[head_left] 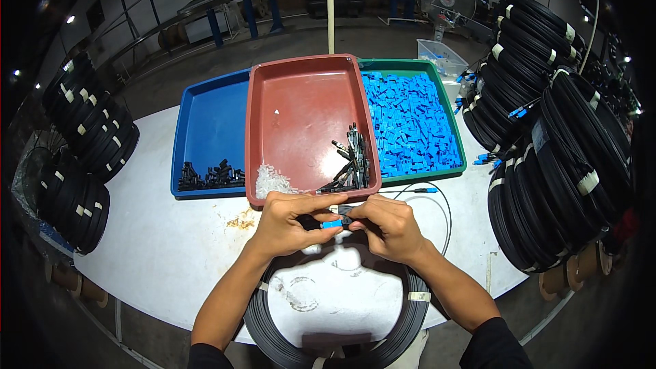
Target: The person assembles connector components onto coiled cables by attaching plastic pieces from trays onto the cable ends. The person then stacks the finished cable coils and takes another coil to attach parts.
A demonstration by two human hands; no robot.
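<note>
My left hand (287, 224) is closed on a blue fibre-optic connector (331, 224), thumb below and fingers above. From the other side my right hand (391, 224) pinches the small black piece (346, 221) at the connector's right end; the fingers partly cover where the two meet. Both hands are above a coil of black cable (418, 309) tied with pale tape, lying on the white table (164, 260). Another blue connector (426, 190) ends a thin black cable that curves out to the right of my right hand.
Past my hands stand a red tray (301, 96) with black parts and clear sleeves, a blue tray (212, 109) with black pieces, and a green tray (459, 138) full of blue housings. Cable coils are stacked at left (89, 123) and right (581, 164). A pole (331, 20) rises behind.
</note>
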